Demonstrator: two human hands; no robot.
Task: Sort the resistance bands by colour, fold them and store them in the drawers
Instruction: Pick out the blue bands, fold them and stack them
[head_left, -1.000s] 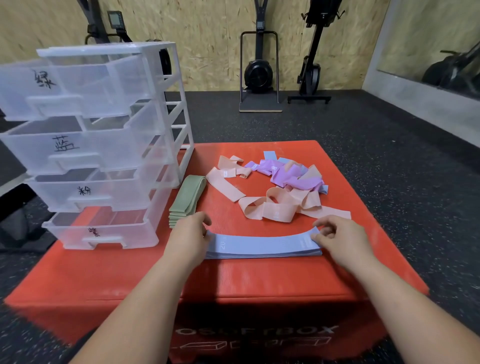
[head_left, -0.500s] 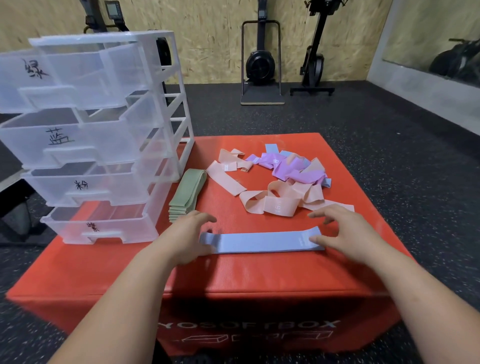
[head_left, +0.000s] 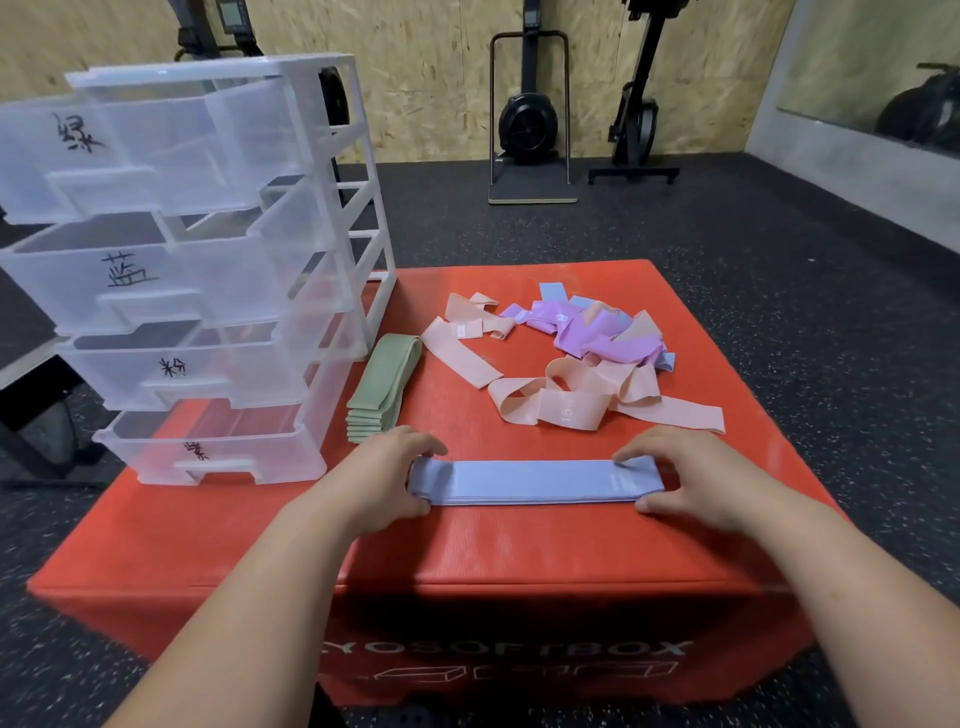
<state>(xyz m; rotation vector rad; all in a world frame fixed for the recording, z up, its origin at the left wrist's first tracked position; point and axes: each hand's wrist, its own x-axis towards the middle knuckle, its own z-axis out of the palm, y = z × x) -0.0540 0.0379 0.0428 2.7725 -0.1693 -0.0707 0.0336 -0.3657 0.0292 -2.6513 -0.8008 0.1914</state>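
Both hands have closed in since half a second back, left hand (head_left: 384, 478) and right hand (head_left: 691, 478) now pinching either end of the blue band stack (head_left: 530, 486) between curled fingers and thumb, flat and straight on the red box (head_left: 467, 545), drawer unit (head_left: 358, 218) drawers pulled out beside the green stack (head_left: 382, 389).

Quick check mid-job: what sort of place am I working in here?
Most likely a gym: exercise machines stand against the chipboard wall, the floor is speckled black rubber, and the blue bands lie on a red padded box.
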